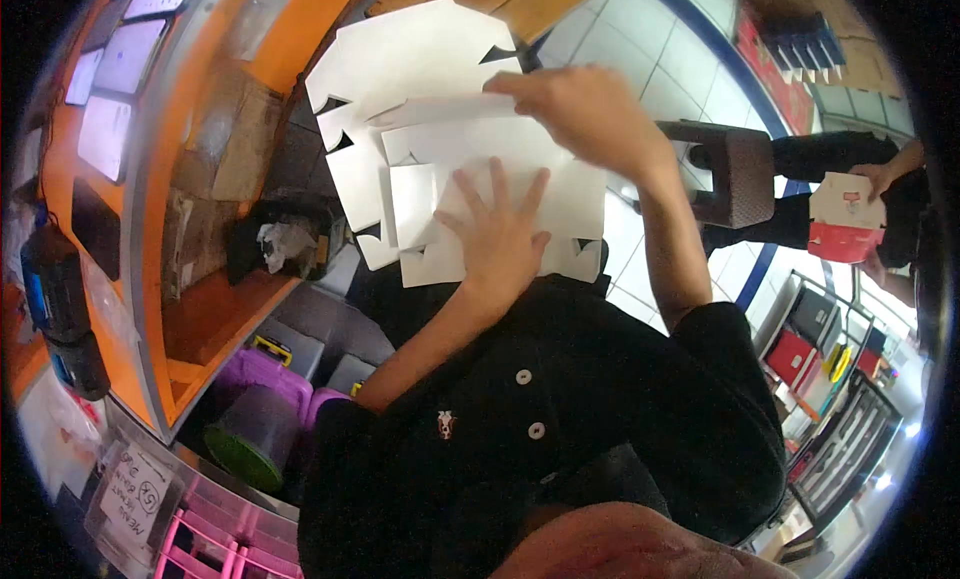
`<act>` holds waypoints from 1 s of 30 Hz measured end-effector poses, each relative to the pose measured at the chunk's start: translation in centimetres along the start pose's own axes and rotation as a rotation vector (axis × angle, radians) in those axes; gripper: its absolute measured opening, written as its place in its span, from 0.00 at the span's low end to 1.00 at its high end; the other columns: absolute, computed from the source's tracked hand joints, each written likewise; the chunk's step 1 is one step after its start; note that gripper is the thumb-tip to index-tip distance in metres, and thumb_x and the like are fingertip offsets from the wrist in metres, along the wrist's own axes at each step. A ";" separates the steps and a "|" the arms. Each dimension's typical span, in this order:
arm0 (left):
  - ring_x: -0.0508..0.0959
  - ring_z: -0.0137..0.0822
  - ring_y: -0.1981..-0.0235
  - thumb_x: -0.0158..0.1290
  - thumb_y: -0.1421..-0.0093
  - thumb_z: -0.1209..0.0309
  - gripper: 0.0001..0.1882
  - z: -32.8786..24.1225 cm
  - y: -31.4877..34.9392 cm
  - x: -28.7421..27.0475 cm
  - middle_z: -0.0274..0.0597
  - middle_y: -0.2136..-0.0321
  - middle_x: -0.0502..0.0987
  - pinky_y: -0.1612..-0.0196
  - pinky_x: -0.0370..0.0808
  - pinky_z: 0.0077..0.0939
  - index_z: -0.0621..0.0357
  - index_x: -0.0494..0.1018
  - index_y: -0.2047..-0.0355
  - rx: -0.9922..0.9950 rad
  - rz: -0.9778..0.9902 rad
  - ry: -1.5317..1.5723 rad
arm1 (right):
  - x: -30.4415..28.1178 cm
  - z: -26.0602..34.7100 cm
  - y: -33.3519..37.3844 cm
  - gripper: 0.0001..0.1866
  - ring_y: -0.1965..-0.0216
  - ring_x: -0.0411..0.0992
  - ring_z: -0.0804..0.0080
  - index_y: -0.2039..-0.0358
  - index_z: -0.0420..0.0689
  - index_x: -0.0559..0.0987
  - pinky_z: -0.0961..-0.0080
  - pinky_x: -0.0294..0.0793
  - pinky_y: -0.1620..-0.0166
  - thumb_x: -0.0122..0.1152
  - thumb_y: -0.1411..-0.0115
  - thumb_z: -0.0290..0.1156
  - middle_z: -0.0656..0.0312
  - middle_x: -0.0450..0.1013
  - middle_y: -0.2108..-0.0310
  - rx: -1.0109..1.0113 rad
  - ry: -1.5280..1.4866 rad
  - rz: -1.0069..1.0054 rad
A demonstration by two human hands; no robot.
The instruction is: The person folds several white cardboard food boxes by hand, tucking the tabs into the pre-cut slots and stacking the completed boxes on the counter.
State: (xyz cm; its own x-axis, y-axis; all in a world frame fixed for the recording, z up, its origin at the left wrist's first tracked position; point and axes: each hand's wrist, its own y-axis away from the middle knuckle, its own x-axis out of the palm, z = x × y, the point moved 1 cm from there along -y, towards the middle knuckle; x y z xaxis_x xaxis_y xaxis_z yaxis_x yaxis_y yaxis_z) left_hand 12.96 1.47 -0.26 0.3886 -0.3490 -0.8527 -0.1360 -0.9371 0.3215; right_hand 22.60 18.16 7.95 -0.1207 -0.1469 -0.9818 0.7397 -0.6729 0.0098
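Note:
A white die-cut cardboard box blank (410,54) with notched tabs lies across my lap. Part of it is folded up along a crease that runs crosswise through its middle. My left hand (497,224) rests flat on the near panel, its fingers spread wide. At the far right end of the crease, my right hand (585,114) is closed, its thumb and forefinger at the edge of the folded cardboard. The underside of the blank and part of the right fingertips are hidden.
An orange shelf unit (215,379) stands close on my left, with purple and green bins (250,429) below. To the right is a brown woven-textured stool (742,177). Beyond it another person's hand (880,179) holds a red and white box (847,219).

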 end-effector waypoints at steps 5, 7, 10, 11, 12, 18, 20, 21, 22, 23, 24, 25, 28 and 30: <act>0.47 0.83 0.30 0.62 0.38 0.51 0.42 0.1 0.5 1.0 0.64 0.28 0.51 0.46 0.55 0.97 0.36 0.58 0.26 -0.010 -0.052 -0.033 | -2.0 2.5 2.9 0.20 0.68 0.84 0.61 0.44 0.57 0.82 0.67 0.81 0.67 0.58 0.36 0.29 0.61 0.82 0.68 -0.114 -0.062 0.085; 0.53 0.78 0.30 0.64 0.40 0.53 0.43 0.2 0.6 2.4 0.61 0.30 0.60 0.46 0.55 0.97 0.40 0.60 0.27 -0.025 -0.104 -0.024 | -3.3 4.4 4.4 0.19 0.68 0.83 0.61 0.45 0.57 0.82 0.66 0.81 0.67 0.59 0.36 0.29 0.61 0.82 0.67 -0.132 -0.118 0.103; 0.61 0.68 0.32 0.64 0.40 0.55 0.37 1.2 -0.2 4.7 0.56 0.36 0.69 0.46 0.52 0.97 0.51 0.67 0.33 -0.130 0.083 0.303 | -3.7 5.6 6.7 0.19 0.66 0.83 0.60 0.46 0.55 0.83 0.66 0.81 0.65 0.62 0.39 0.30 0.59 0.81 0.65 -0.137 -0.255 0.139; 0.59 0.68 0.31 0.63 0.39 0.55 0.37 1.6 -0.4 5.0 0.58 0.34 0.65 0.45 0.52 0.97 0.52 0.67 0.33 -0.101 0.116 0.338 | -3.5 5.9 7.6 0.19 0.65 0.83 0.61 0.47 0.55 0.83 0.66 0.81 0.64 0.63 0.40 0.30 0.59 0.81 0.65 -0.123 -0.302 0.229; 0.57 0.69 0.30 0.62 0.38 0.54 0.37 2.0 -0.5 5.4 0.59 0.33 0.62 0.45 0.52 0.97 0.52 0.66 0.32 -0.072 0.148 0.374 | -2.9 5.9 8.3 0.19 0.64 0.83 0.61 0.47 0.55 0.83 0.67 0.81 0.63 0.64 0.40 0.30 0.59 0.81 0.65 -0.110 -0.349 0.319; 0.47 0.74 0.27 0.60 0.36 0.54 0.38 0.4 1.2 3.0 0.65 0.27 0.50 0.43 0.52 0.95 0.52 0.62 0.30 0.000 0.017 0.056 | -1.4 2.9 6.5 0.16 0.68 0.84 0.66 0.47 0.59 0.84 0.69 0.82 0.66 0.62 0.34 0.34 0.64 0.85 0.60 -0.085 -0.271 -0.079; 0.44 0.75 0.26 0.62 0.37 0.54 0.41 1.0 1.6 1.4 0.64 0.27 0.49 0.43 0.52 0.94 0.51 0.60 0.29 0.060 -0.180 0.065 | -1.9 2.4 3.9 0.16 0.63 0.85 0.66 0.45 0.51 0.84 0.70 0.85 0.60 0.58 0.31 0.29 0.59 0.85 0.56 0.010 -0.209 0.005; 0.52 0.69 0.28 0.63 0.38 0.58 0.36 1.4 2.1 1.0 0.61 0.31 0.57 0.38 0.51 0.90 0.51 0.66 0.33 0.073 -0.189 0.075 | -1.6 1.9 2.9 0.16 0.63 0.85 0.66 0.45 0.51 0.84 0.70 0.85 0.60 0.58 0.31 0.29 0.59 0.85 0.56 0.015 -0.208 -0.013; 0.52 0.69 0.28 0.63 0.38 0.58 0.36 2.3 2.6 1.0 0.61 0.31 0.57 0.38 0.51 0.90 0.51 0.66 0.33 0.077 -0.198 0.062 | -1.4 1.4 1.8 0.15 0.64 0.84 0.62 0.46 0.52 0.84 0.67 0.83 0.61 0.59 0.31 0.31 0.58 0.84 0.60 -0.018 -0.155 -0.103; 0.58 0.64 0.30 0.63 0.39 0.62 0.32 3.2 3.4 1.2 0.58 0.35 0.62 0.36 0.52 0.85 0.52 0.69 0.36 0.144 -0.147 0.027 | -1.5 1.1 1.4 0.14 0.65 0.83 0.57 0.48 0.53 0.84 0.63 0.81 0.62 0.59 0.31 0.33 0.57 0.84 0.64 -0.045 -0.103 -0.186; 0.63 0.59 0.33 0.64 0.40 0.65 0.28 4.0 4.1 1.2 0.54 0.39 0.67 0.33 0.53 0.81 0.52 0.73 0.39 0.210 -0.096 -0.008 | -1.7 1.1 1.2 0.14 0.65 0.83 0.57 0.48 0.53 0.84 0.63 0.81 0.62 0.59 0.31 0.33 0.57 0.84 0.64 -0.042 -0.104 -0.196; 0.70 0.50 0.39 0.64 0.42 0.70 0.24 4.4 4.9 0.9 0.47 0.48 0.72 0.30 0.56 0.70 0.53 0.77 0.44 0.234 -0.186 -0.001 | -2.0 0.9 1.0 0.13 0.66 0.83 0.55 0.48 0.53 0.84 0.61 0.80 0.61 0.59 0.31 0.33 0.56 0.83 0.65 -0.052 -0.121 -0.213; 0.72 0.48 0.41 0.63 0.40 0.69 0.23 5.5 6.0 0.2 0.45 0.49 0.74 0.30 0.58 0.65 0.52 0.76 0.43 0.335 -0.192 0.027 | -3.0 1.3 1.0 0.13 0.68 0.82 0.54 0.49 0.52 0.84 0.61 0.80 0.62 0.58 0.32 0.31 0.56 0.83 0.67 -0.070 -0.131 -0.193; 0.73 0.47 0.42 0.62 0.40 0.68 0.21 5.5 6.1 0.6 0.46 0.50 0.75 0.32 0.61 0.62 0.53 0.76 0.45 0.341 -0.221 0.017 | -4.1 2.1 1.8 0.14 0.69 0.82 0.55 0.50 0.53 0.84 0.62 0.80 0.63 0.59 0.33 0.30 0.56 0.82 0.68 -0.077 -0.121 -0.153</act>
State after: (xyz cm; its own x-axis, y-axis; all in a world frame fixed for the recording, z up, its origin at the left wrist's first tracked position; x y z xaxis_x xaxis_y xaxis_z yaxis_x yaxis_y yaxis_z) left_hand 7.37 -4.51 -1.03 0.4567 -0.1415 -0.8783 -0.3407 -0.9398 -0.0258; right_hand 23.08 16.00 12.35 -0.3103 -0.1364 -0.9408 0.7543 -0.6376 -0.1564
